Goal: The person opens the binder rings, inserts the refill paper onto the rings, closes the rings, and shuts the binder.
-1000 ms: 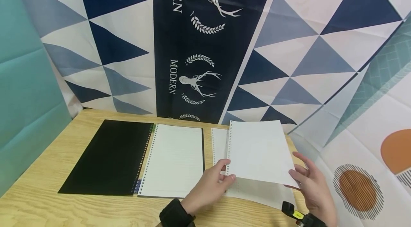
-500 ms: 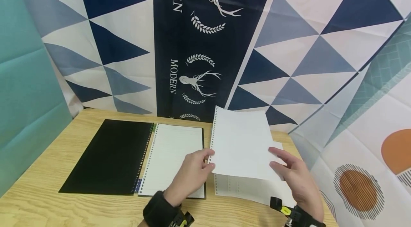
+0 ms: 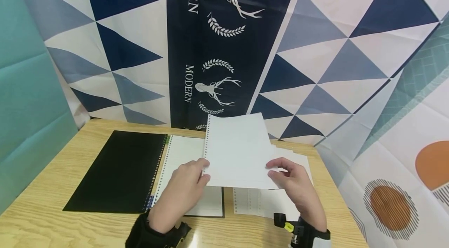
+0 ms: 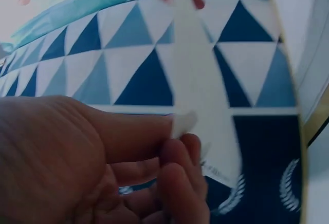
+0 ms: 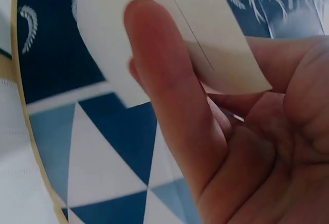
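A white loose-leaf sheet with punched holes down its left edge is held up, tilted, between both hands; whether it is one sheet or several, I cannot tell. My left hand pinches its lower left edge by the holes. The lower right edge is pinched between thumb and fingers of my right hand, also seen up close in the right wrist view. Beneath lies an open ring binder, its black cover to the left and lined pages on the right side, partly hidden by the sheet and left hand.
Other punched sheets lie on the wooden table to the right of the binder, partly under the right hand. A patterned cloth hangs behind the table, and a teal cloth stands on the left.
Both hands have carried the white sheet leftward from over the loose sheets, so that it now partly overlaps the binder's lined pages. The right hand has shifted its hold along the right edge.
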Motion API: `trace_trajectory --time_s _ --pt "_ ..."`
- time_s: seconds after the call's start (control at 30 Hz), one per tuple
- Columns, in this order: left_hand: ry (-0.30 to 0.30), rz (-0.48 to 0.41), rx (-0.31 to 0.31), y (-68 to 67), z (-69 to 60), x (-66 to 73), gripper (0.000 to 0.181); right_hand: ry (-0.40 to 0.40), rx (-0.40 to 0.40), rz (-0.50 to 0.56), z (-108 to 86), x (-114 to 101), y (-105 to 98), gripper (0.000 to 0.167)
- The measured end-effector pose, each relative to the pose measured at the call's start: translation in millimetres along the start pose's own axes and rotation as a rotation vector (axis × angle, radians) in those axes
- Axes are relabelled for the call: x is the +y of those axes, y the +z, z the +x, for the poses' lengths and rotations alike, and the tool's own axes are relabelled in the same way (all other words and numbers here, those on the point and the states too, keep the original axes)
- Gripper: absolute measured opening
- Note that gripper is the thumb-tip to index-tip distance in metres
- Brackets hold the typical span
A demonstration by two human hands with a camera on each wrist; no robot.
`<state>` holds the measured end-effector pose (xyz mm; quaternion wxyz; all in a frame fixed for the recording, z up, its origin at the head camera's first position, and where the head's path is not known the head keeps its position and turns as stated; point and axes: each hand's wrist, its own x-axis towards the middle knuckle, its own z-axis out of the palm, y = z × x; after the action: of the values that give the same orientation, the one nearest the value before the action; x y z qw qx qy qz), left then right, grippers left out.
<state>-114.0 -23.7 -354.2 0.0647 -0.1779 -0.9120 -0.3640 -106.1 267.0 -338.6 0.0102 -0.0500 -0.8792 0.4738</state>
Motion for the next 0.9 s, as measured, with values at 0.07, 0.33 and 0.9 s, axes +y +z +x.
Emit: trace_trajectory --time_s 0.07,0.33,0.9 --pt "-0.018 0.033 0.015 -8.8 -3.6 -0.4 0.027 -0.008 -0.016 0.034 0.9 -5.1 7.0 0.022" --pt "-0.127 0.117 -0.013 -34.3 -14.5 -7.1 0.025 -0.082 -0.19 0.003 0.6 -16.5 27.3 0.044" --pt "-0.239 0.2 -0.085 -62.6 -22.0 -27.2 0.019 -0.356 -0.34 -0.214 5.9 -18.8 57.0 0.05"
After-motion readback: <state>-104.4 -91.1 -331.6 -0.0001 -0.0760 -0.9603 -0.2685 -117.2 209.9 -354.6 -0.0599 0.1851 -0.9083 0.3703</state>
